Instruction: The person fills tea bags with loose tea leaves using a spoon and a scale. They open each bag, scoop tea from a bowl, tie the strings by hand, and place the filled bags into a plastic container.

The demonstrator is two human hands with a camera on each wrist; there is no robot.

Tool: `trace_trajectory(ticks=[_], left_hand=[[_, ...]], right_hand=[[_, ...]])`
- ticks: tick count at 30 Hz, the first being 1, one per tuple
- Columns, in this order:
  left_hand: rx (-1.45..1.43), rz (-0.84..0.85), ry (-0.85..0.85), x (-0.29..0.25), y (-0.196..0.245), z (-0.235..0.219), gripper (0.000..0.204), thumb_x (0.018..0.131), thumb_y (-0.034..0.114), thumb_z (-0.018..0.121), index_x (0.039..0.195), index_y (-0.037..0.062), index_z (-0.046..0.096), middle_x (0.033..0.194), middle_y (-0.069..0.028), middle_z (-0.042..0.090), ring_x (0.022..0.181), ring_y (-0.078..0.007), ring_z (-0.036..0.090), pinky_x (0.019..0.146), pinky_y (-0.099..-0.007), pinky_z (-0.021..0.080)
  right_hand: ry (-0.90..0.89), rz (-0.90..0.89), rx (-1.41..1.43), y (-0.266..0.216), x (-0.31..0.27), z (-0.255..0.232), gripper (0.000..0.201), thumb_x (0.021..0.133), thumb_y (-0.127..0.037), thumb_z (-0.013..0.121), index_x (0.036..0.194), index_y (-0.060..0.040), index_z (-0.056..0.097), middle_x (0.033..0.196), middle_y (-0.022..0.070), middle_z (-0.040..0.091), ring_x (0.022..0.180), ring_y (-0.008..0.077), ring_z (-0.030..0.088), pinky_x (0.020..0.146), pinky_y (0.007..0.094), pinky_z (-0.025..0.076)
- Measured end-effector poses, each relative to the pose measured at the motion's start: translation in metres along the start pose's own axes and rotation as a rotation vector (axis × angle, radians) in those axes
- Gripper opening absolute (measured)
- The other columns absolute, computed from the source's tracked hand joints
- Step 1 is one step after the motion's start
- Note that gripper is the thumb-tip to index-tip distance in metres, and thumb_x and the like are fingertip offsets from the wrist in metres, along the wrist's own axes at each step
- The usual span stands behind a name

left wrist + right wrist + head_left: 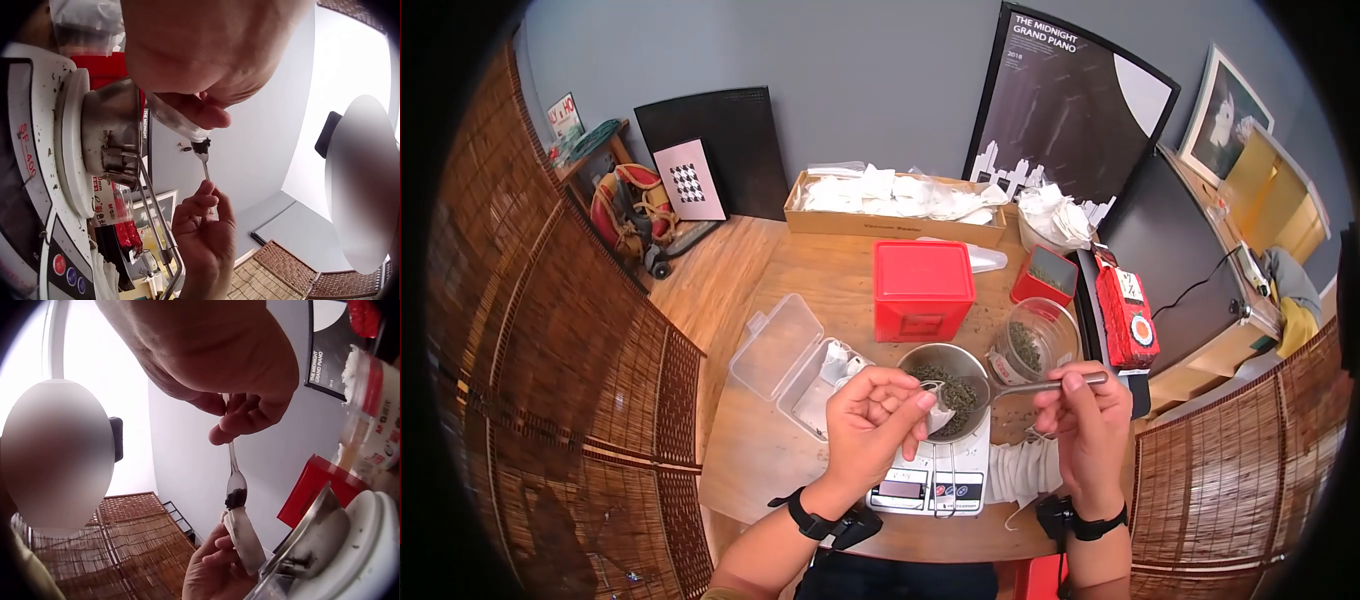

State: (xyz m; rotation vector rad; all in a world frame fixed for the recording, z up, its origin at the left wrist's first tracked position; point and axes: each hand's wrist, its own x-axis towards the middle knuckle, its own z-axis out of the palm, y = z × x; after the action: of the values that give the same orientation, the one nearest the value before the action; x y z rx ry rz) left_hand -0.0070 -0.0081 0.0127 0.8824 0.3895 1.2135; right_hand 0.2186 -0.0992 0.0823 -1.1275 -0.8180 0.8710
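Observation:
My left hand [870, 415] pinches a small white tea bag [247, 540], its mouth held open over a metal pan [970, 368]. From the right, my right hand [1090, 420] grips a spoon [235, 464] by its handle. Dark dried leaves [235, 499] fill the spoon's tip, right at the bag's mouth. More loose green leaves [962, 398] lie in the pan, which sits on a white digital scale [970, 470]. In the head view the left fingers partly cover the bag and the pan.
Behind the pan stands a red tin [923, 285]. A lidded clear plastic box [772, 345] lies open at left. To the right are a clear tub [1055, 330] of leaves, a small red tin [1050, 262] and a red packet [1125, 320]. A cardboard box [880, 222] of white bags sits at the back.

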Motion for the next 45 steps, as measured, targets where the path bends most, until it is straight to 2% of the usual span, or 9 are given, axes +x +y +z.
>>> trace_trajectory(ticks=[4, 13, 18, 25, 27, 30, 34, 37, 45], left_hand=[[0.090, -0.002, 0.027, 0.001, 0.001, 0.004, 0.018, 0.102, -0.007, 0.074, 0.117, 0.0002, 0.066, 0.087, -0.0108, 0.074, 0.062, -0.0097, 0.067, 0.045, -0.0217, 0.046], [0.139, -0.026, 0.036, 0.002, -0.003, 0.002, 0.019, 0.103, -0.004, 0.075, 0.119, -0.0010, 0.068, 0.088, -0.0105, 0.075, 0.068, -0.0109, 0.071, 0.050, -0.0218, 0.051], [0.134, -0.039, 0.029, 0.002, -0.002, 0.001, 0.021, 0.102, -0.003, 0.076, 0.122, -0.0038, 0.070, 0.094, -0.0111, 0.077, 0.076, -0.0116, 0.075, 0.054, -0.0237, 0.056], [0.123, -0.033, 0.036, 0.003, -0.003, 0.000, 0.021, 0.103, -0.002, 0.076, 0.124, -0.0039, 0.070, 0.096, -0.0110, 0.077, 0.079, -0.0119, 0.076, 0.055, -0.0240, 0.057], [0.154, -0.031, 0.054, 0.004, -0.003, -0.001, 0.022, 0.105, 0.000, 0.075, 0.126, -0.0033, 0.070, 0.098, -0.0103, 0.077, 0.080, -0.0125, 0.076, 0.057, -0.0233, 0.057], [-0.048, -0.142, 0.092, 0.008, 0.002, -0.004, 0.026, 0.106, 0.002, 0.074, 0.131, -0.0021, 0.069, 0.101, -0.0095, 0.078, 0.083, -0.0133, 0.076, 0.061, -0.0226, 0.057], [-0.111, -0.129, 0.159, 0.010, 0.000, -0.004, 0.029, 0.106, 0.003, 0.072, 0.135, 0.0005, 0.068, 0.102, -0.0079, 0.077, 0.078, -0.0123, 0.073, 0.058, -0.0207, 0.054], [-0.107, -0.093, 0.127, 0.009, 0.000, -0.004, 0.031, 0.106, 0.001, 0.072, 0.136, 0.0007, 0.067, 0.102, -0.0083, 0.077, 0.081, -0.0127, 0.074, 0.059, -0.0209, 0.053], [0.168, -0.016, 0.067, 0.002, 0.000, -0.003, 0.032, 0.105, -0.002, 0.073, 0.137, -0.0041, 0.070, 0.103, -0.0075, 0.075, 0.076, -0.0065, 0.067, 0.064, -0.0200, 0.052]], right_hand=[[-0.036, -0.035, -0.098, -0.012, 0.002, 0.004, 0.016, 0.111, -0.010, 0.067, 0.115, 0.0039, 0.074, 0.093, 0.0156, 0.081, 0.069, 0.0143, 0.075, 0.062, 0.0242, 0.056], [-0.159, -0.159, -0.415, -0.047, 0.006, 0.032, 0.008, 0.105, -0.002, 0.072, 0.110, 0.0041, 0.075, 0.091, 0.0110, 0.081, 0.076, 0.0120, 0.076, 0.066, 0.0249, 0.060], [-0.294, -0.356, -0.721, -0.062, 0.006, 0.038, 0.009, 0.100, 0.000, 0.077, 0.107, 0.0043, 0.077, 0.087, 0.0087, 0.080, 0.072, 0.0107, 0.075, 0.063, 0.0257, 0.057], [-0.315, -0.490, -0.782, -0.058, -0.001, 0.036, 0.012, 0.099, 0.000, 0.077, 0.110, 0.0043, 0.078, 0.089, 0.0096, 0.080, 0.071, 0.0139, 0.076, 0.064, 0.0264, 0.059], [-0.212, -0.505, -0.684, -0.048, -0.002, 0.031, 0.012, 0.101, 0.001, 0.075, 0.112, 0.0054, 0.077, 0.092, 0.0116, 0.080, 0.076, 0.0153, 0.078, 0.066, 0.0273, 0.062], [-0.169, -0.360, -0.542, -0.051, -0.010, 0.028, 0.012, 0.103, 0.003, 0.071, 0.114, 0.0068, 0.075, 0.097, 0.0142, 0.080, 0.080, 0.0175, 0.079, 0.067, 0.0282, 0.064], [-0.135, -0.382, -0.440, -0.038, -0.015, 0.017, 0.012, 0.106, 0.003, 0.068, 0.115, 0.0076, 0.073, 0.101, 0.0167, 0.080, 0.080, 0.0178, 0.079, 0.068, 0.0285, 0.065], [-0.246, -0.244, -0.442, -0.031, -0.017, 0.021, 0.012, 0.107, 0.001, 0.067, 0.116, 0.0072, 0.072, 0.101, 0.0175, 0.080, 0.079, 0.0167, 0.078, 0.068, 0.0280, 0.064], [-0.085, -0.129, -0.327, -0.019, -0.016, 0.019, 0.014, 0.110, -0.003, 0.065, 0.119, 0.0053, 0.072, 0.096, 0.0144, 0.080, 0.079, 0.0158, 0.078, 0.066, 0.0261, 0.061]])
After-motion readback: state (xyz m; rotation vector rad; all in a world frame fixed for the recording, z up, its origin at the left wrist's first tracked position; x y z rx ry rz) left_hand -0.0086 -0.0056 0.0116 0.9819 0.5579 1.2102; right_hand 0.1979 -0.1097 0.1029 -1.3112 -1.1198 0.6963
